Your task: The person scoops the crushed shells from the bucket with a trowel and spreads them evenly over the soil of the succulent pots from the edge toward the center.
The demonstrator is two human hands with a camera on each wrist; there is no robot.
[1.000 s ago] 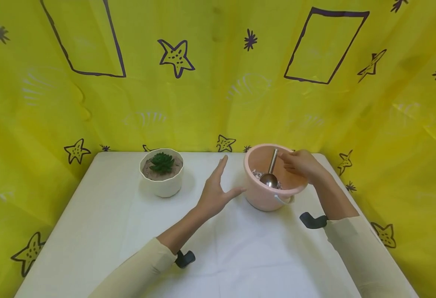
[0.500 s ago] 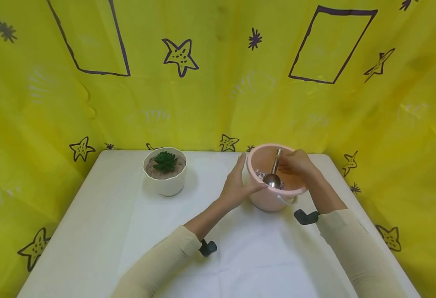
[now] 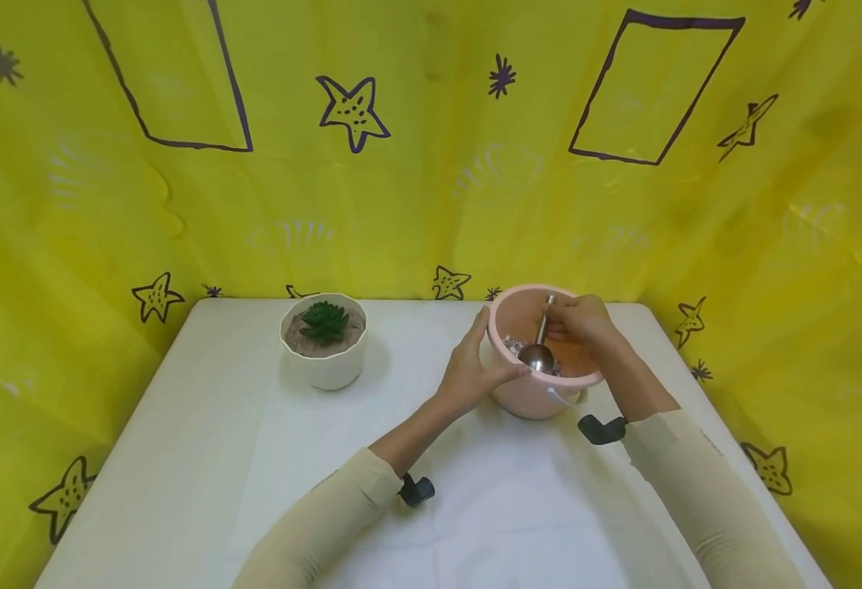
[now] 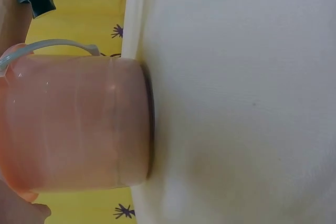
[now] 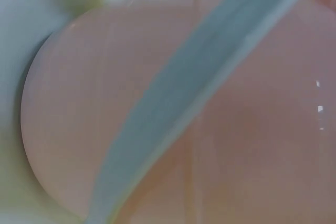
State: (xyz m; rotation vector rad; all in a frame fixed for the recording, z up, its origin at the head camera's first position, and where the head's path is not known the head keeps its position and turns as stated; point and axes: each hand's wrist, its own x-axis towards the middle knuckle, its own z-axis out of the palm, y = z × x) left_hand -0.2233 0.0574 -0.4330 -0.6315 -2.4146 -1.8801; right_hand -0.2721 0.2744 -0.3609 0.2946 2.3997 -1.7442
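Observation:
A pink bucket (image 3: 527,401) with a pale handle stands upright at the table's right rear, its side filling much of both wrist views. Small whitish and purplish bits (image 3: 514,343) lie in it. My left hand (image 3: 469,372) holds the bucket at its left, thumb on the front rim and fingers along the side. Inside leans a metal scoop (image 3: 537,355), round bowl down among the bits. My right hand (image 3: 585,319) reaches over the right rim and pinches the upper end of the scoop's handle; some of its fingers are hidden.
A cream pot (image 3: 331,372) with a green succulent (image 3: 324,321) in brown filling stands at the rear left. White cloth covers the table (image 3: 181,458). A yellow patterned curtain (image 3: 401,188) rises behind it and along both sides.
My left hand has moved right from beside the bucket and taken hold of its rim. My right hand has gone further in and now pinches the scoop's handle.

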